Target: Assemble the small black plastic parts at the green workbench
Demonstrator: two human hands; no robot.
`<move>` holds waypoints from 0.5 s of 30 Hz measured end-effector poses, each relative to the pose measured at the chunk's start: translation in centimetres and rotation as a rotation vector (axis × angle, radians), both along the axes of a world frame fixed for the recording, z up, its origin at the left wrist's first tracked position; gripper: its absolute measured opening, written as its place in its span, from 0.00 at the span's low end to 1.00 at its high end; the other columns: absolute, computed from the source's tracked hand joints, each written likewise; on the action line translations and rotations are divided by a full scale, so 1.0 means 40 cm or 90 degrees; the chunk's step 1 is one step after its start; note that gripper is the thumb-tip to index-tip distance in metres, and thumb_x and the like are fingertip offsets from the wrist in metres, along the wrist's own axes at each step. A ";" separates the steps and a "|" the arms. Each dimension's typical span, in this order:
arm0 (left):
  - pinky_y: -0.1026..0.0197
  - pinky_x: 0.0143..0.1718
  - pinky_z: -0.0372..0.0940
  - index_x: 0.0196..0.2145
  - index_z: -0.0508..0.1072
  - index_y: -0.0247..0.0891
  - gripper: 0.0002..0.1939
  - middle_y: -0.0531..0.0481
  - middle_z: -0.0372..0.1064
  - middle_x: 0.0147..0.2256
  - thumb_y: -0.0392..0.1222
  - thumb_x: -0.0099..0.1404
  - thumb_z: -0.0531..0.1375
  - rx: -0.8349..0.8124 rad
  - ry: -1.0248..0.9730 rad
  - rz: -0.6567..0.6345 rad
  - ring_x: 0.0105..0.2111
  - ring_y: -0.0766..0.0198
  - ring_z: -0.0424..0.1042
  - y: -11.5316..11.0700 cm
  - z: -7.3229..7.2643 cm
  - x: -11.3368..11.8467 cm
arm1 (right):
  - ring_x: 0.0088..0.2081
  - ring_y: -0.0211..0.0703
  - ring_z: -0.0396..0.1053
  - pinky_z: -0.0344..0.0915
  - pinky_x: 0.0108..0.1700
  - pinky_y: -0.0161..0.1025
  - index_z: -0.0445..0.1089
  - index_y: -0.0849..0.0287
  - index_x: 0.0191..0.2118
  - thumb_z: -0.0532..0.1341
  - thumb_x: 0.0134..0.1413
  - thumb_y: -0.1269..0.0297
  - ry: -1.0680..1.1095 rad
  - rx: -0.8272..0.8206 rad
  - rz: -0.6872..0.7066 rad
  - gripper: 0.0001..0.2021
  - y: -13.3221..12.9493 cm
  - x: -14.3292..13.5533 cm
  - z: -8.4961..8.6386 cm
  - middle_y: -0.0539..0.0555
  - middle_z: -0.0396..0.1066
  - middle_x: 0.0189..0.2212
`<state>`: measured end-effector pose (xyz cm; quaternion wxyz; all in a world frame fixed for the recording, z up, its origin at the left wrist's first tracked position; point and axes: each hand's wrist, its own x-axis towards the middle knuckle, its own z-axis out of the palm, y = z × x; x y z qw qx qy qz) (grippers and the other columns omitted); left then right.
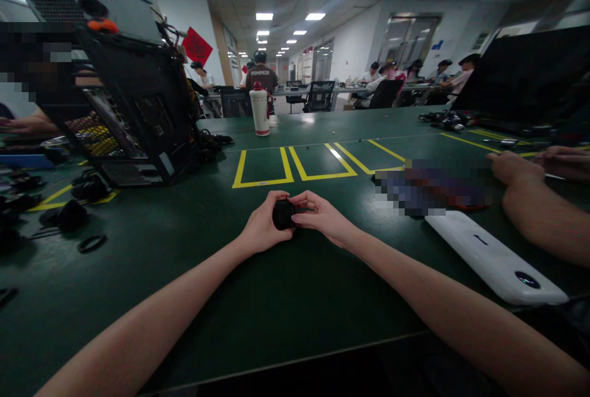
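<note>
A small, black, rounded part point(282, 215) is held between my two hands above the green table, near its middle; its exact kind cannot be made out. My left hand point(263, 225) curls around it from the left, thumb and fingers on its edge. From the other side, my right hand point(322, 217) pinches its right edge with the fingertips. Fingers cover part of the object. Just beyond my hands, yellow tape outlines point(262, 184) mark the green tabletop point(295, 298).
A computer case point(133, 120) with cables stands at left, near a black ring point(92, 243) and dark parts. At right lie a white rectangular device point(493, 255) and a co-worker's arm point(539, 212). A white tumbler point(260, 113) and black monitor point(530, 77) stand farther back.
</note>
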<state>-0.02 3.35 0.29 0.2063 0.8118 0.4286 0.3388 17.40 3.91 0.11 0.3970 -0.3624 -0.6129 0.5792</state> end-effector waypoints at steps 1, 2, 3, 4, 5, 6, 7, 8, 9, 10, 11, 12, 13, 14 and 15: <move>0.53 0.42 0.63 0.48 0.54 0.43 0.31 0.48 0.62 0.44 0.38 0.47 0.62 0.001 0.002 -0.001 0.42 0.55 0.67 0.000 0.000 0.000 | 0.44 0.43 0.64 0.65 0.45 0.47 0.64 0.55 0.40 0.62 0.45 0.66 0.011 -0.008 -0.001 0.13 0.000 -0.001 0.000 0.52 0.64 0.41; 0.53 0.42 0.63 0.48 0.54 0.43 0.31 0.48 0.62 0.44 0.38 0.47 0.62 0.002 0.005 -0.003 0.42 0.56 0.67 0.000 0.001 -0.001 | 0.44 0.42 0.65 0.65 0.45 0.47 0.64 0.55 0.39 0.61 0.46 0.65 0.023 -0.013 -0.004 0.11 0.000 -0.003 0.000 0.52 0.64 0.41; 0.53 0.42 0.63 0.47 0.54 0.43 0.31 0.48 0.62 0.44 0.38 0.47 0.62 0.005 0.007 -0.004 0.42 0.56 0.67 0.000 0.001 -0.001 | 0.44 0.42 0.65 0.66 0.45 0.47 0.65 0.55 0.38 0.61 0.47 0.64 0.034 -0.017 -0.007 0.10 0.000 -0.004 0.000 0.51 0.64 0.40; 0.53 0.42 0.63 0.47 0.54 0.43 0.31 0.48 0.62 0.44 0.38 0.47 0.62 0.007 0.007 -0.005 0.42 0.56 0.67 0.000 0.001 -0.001 | 0.43 0.41 0.65 0.66 0.45 0.46 0.65 0.56 0.37 0.61 0.47 0.65 0.044 -0.017 -0.011 0.09 0.001 -0.006 0.000 0.51 0.64 0.40; 0.53 0.42 0.63 0.47 0.54 0.43 0.31 0.48 0.62 0.44 0.38 0.47 0.62 0.008 0.006 -0.006 0.42 0.56 0.67 0.000 0.001 -0.001 | 0.43 0.41 0.65 0.65 0.46 0.46 0.65 0.56 0.37 0.61 0.46 0.66 0.050 -0.017 -0.013 0.09 0.002 -0.007 0.000 0.50 0.65 0.39; 0.53 0.42 0.63 0.47 0.54 0.43 0.31 0.48 0.62 0.44 0.38 0.47 0.62 0.007 0.003 -0.006 0.42 0.56 0.67 0.000 0.001 -0.001 | 0.43 0.41 0.65 0.65 0.46 0.46 0.65 0.57 0.37 0.62 0.45 0.68 0.056 -0.018 -0.014 0.11 0.003 -0.008 -0.001 0.50 0.65 0.40; 0.53 0.43 0.63 0.47 0.54 0.43 0.31 0.49 0.62 0.44 0.38 0.47 0.62 0.005 -0.001 -0.007 0.42 0.56 0.67 0.000 0.001 -0.001 | 0.44 0.41 0.65 0.64 0.48 0.46 0.64 0.57 0.39 0.62 0.44 0.69 0.059 -0.020 -0.014 0.12 0.005 -0.008 -0.001 0.51 0.66 0.40; 0.54 0.43 0.63 0.47 0.54 0.43 0.31 0.49 0.62 0.44 0.38 0.47 0.62 0.003 -0.004 -0.008 0.42 0.56 0.67 0.000 0.000 -0.001 | 0.45 0.41 0.65 0.62 0.49 0.46 0.64 0.57 0.40 0.62 0.44 0.70 0.060 -0.023 -0.010 0.14 0.006 -0.009 -0.002 0.51 0.66 0.41; 0.54 0.43 0.63 0.47 0.54 0.43 0.31 0.49 0.62 0.43 0.38 0.47 0.62 0.000 -0.007 -0.009 0.42 0.57 0.67 0.000 -0.001 0.000 | 0.46 0.41 0.65 0.61 0.51 0.46 0.64 0.57 0.42 0.62 0.44 0.71 0.059 -0.024 -0.006 0.16 0.007 -0.008 -0.002 0.52 0.66 0.43; 0.54 0.42 0.63 0.47 0.54 0.43 0.31 0.49 0.62 0.43 0.38 0.47 0.62 -0.002 -0.009 -0.007 0.42 0.57 0.67 0.001 -0.001 0.000 | 0.47 0.41 0.64 0.60 0.52 0.46 0.64 0.57 0.43 0.62 0.44 0.72 0.057 -0.021 -0.001 0.16 0.007 -0.008 -0.002 0.53 0.65 0.44; 0.54 0.42 0.63 0.47 0.54 0.43 0.31 0.49 0.63 0.43 0.38 0.47 0.63 -0.002 -0.010 -0.003 0.41 0.57 0.67 0.001 -0.002 0.000 | 0.47 0.41 0.64 0.59 0.53 0.46 0.64 0.57 0.43 0.61 0.44 0.73 0.052 -0.013 0.003 0.17 0.007 -0.007 -0.002 0.53 0.65 0.44; 0.54 0.41 0.63 0.47 0.54 0.43 0.31 0.49 0.63 0.43 0.38 0.47 0.63 -0.002 -0.009 0.002 0.41 0.57 0.67 0.001 -0.003 0.000 | 0.47 0.41 0.64 0.59 0.53 0.46 0.64 0.57 0.43 0.61 0.44 0.73 0.045 -0.002 0.004 0.16 0.006 -0.006 -0.002 0.53 0.65 0.43; 0.54 0.41 0.63 0.47 0.54 0.43 0.31 0.49 0.63 0.43 0.38 0.46 0.63 -0.001 -0.009 0.006 0.41 0.57 0.68 0.002 -0.004 0.000 | 0.46 0.41 0.64 0.59 0.52 0.46 0.64 0.57 0.42 0.61 0.44 0.74 0.035 0.010 0.004 0.16 0.005 -0.005 -0.002 0.53 0.65 0.43; 0.54 0.41 0.63 0.47 0.54 0.42 0.32 0.49 0.63 0.43 0.38 0.46 0.63 0.001 -0.009 0.008 0.41 0.56 0.68 0.002 -0.005 0.000 | 0.46 0.41 0.64 0.60 0.52 0.46 0.64 0.57 0.42 0.62 0.43 0.74 0.024 0.019 0.003 0.17 0.003 -0.005 -0.001 0.52 0.65 0.42; 0.54 0.41 0.63 0.47 0.54 0.42 0.32 0.49 0.63 0.43 0.38 0.46 0.63 0.003 -0.008 0.009 0.41 0.56 0.67 0.003 -0.005 0.000 | 0.45 0.41 0.64 0.60 0.51 0.46 0.64 0.57 0.41 0.62 0.42 0.75 0.014 0.024 0.000 0.17 0.001 -0.004 -0.001 0.52 0.65 0.41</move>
